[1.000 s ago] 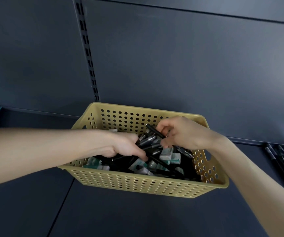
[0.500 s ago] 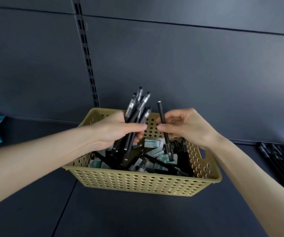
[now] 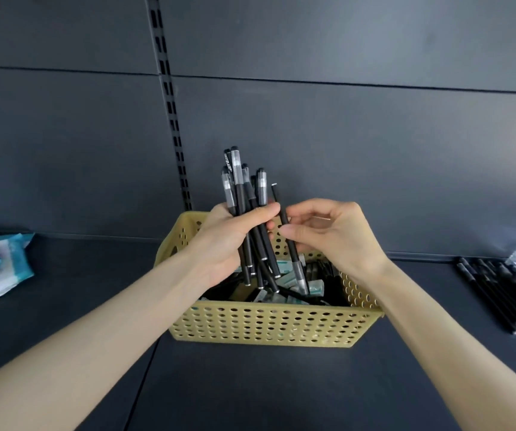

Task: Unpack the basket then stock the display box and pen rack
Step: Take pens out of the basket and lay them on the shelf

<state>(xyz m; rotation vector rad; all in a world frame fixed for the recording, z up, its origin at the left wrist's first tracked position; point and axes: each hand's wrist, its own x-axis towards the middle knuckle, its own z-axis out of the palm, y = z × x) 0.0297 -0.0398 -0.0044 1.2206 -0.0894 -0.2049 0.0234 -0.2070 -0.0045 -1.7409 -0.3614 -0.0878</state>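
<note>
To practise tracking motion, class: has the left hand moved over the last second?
Yes. The left hand, gripping a bundle of pens, has risen from inside the basket to above its rim.

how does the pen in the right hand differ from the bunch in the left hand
The single pen is one, pinched by the right hand; the bunch of pens is several, clasped in the left hand. The single pen has its clear section low, toward the basket; the bunch of pens shows clear sections on top. Both are slim, black and held roughly upright over the basket.
</note>
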